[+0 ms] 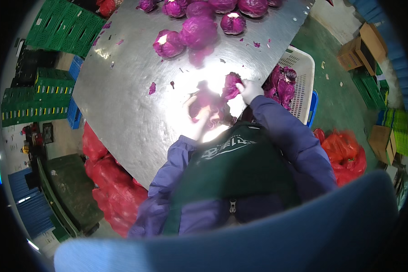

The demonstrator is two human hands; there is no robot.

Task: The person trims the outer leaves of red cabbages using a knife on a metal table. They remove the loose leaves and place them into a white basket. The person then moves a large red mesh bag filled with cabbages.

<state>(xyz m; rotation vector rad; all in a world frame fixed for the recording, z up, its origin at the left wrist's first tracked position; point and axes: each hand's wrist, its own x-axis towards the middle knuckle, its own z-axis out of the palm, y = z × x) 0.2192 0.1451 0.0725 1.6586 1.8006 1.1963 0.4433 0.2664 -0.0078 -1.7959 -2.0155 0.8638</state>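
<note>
On the metal table [129,81], near my body, a red cabbage [209,103] lies in strong glare. My left hand [198,119] holds it from the left side, its outline washed out by the light. In my right hand [251,90] is a loose purple cabbage leaf [232,85], pinched just above and to the right of that head. Farther back on the table sit several red cabbages, among them one with a pale cut stem [168,43] and another at the right [233,23]. Small leaf scraps [152,88] are scattered over the metal.
Right of the table stands a white perforated basket [302,74] holding purple leaves [282,85]. Red mesh sacks [112,190] lie at the lower left, and another red sack [345,156] at the right. Green crates [64,27] and cardboard boxes [357,51] stand farther off.
</note>
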